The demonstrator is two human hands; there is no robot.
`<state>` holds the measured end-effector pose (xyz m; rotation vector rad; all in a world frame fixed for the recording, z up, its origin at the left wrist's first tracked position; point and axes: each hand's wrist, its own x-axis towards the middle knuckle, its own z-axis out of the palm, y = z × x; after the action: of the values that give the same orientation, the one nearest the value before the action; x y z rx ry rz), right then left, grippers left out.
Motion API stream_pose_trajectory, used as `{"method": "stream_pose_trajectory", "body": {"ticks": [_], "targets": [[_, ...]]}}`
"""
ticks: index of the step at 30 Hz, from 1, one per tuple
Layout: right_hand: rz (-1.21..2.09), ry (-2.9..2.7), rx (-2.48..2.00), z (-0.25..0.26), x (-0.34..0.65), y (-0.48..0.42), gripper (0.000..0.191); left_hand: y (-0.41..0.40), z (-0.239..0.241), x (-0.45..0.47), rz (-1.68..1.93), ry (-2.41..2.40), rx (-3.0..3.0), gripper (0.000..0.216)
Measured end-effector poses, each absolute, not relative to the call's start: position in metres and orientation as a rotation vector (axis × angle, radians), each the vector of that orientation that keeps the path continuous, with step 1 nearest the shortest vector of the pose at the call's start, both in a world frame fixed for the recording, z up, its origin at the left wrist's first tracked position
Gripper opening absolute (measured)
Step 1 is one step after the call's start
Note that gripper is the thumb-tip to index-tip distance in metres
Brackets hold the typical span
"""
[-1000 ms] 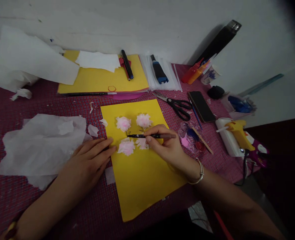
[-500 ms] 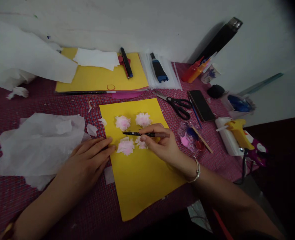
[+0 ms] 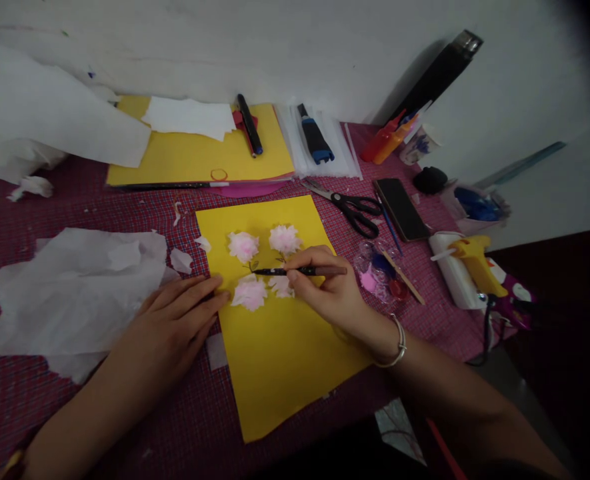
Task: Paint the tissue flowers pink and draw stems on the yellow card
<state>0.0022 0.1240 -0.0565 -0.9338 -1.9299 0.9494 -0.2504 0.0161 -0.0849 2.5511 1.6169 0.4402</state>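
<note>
**Drawing beside paper flowers on a yellow sheet**

Right hand (image 3: 325, 290) curled low over the yellow sheet (image 3: 275, 347), wrist bent, thin silver bangle (image 3: 399, 343) round it. Fingers pressed together, pinching a thin dark brush (image 3: 299, 271) near its middle. Brush lying almost flat, tip pointing left and touching the sheet just under the top left flower (image 3: 243, 246), where small dark marks show. Forearm coming in from the bottom right.

Left hand (image 3: 172, 327) flat, palm down, on the red checked cloth (image 3: 99, 213). Fingers straight and close together, tips resting on the left edge of the yellow sheet, just beside the bottom left flower (image 3: 249, 292). Forearm stretched back to the bottom left corner.

Yellow sheet smooth, stiff-looking, long, turned a bit crooked. Four fluffy flowers in the upper half, round, soft, pale pink and white, with ragged edges. Bottom right flower partly hidden by the right hand.

Left of the hand, a crinkly heap of thin white tissue (image 3: 75, 287), with little torn bits nearby. Right of the sheet, a clear plastic paint tray (image 3: 382, 273) with pink, blue and red blobs and a wooden stick across it. Farther back, black-handled scissors (image 3: 352, 208), a flat black phone (image 3: 401, 209), and a yellow glue gun (image 3: 475, 267) at the right edge.
</note>
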Motion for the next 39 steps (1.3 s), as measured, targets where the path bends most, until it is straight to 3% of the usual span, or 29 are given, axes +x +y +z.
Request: {"method": "stream_pose_trajectory", "body": {"ticks": [39], "targets": [[1.110,-1.860,-1.027,-0.059,-0.002,0.123,0.007,0.015,-0.084,-0.250,0.401,1.649,2.469,0.043]]}}
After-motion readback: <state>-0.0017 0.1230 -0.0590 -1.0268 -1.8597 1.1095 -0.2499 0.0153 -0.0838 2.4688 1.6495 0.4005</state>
